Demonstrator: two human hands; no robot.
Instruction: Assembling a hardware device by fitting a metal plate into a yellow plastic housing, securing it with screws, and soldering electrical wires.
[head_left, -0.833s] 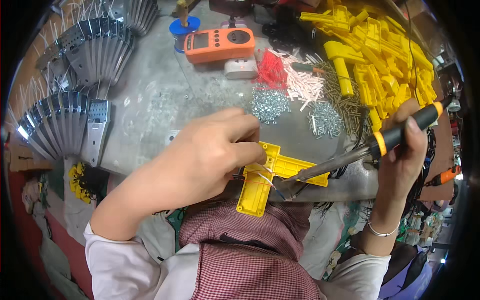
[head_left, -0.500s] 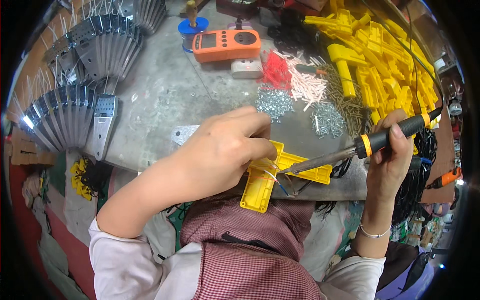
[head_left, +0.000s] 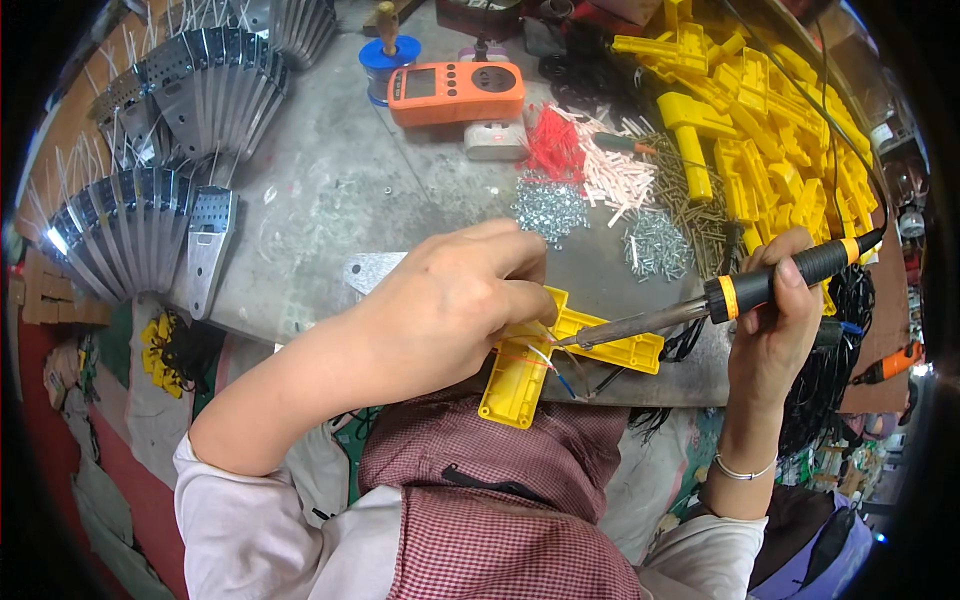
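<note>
My right hand (head_left: 775, 345) grips a soldering iron (head_left: 790, 285) by its black and yellow handle. The iron's metal tip points left and reaches thin wires (head_left: 548, 356) at a yellow plastic casing half (head_left: 515, 385); whether it touches them I cannot tell. The T-shaped casing lies open side up at the table's near edge. Over its left part bends my left hand (head_left: 455, 295), fingertips closed together near the wires. What they pinch is hidden behind the hand. A flat metal piece (head_left: 370, 270) pokes out beyond my left forearm.
Piles of screws (head_left: 655, 243), nuts (head_left: 548, 208), white sleeves (head_left: 615, 170) and red pieces (head_left: 553, 145) lie ahead. Yellow casings (head_left: 770, 120) are heaped at right. An orange meter (head_left: 455, 93) and blue spool (head_left: 388, 62) stand behind. Fanned metal blades (head_left: 120, 235) fill the left.
The soldering iron's handle and my right hand have dropped slightly, nearer to me. The iron's tip stays by the wires, and my left hand keeps almost the same place.
</note>
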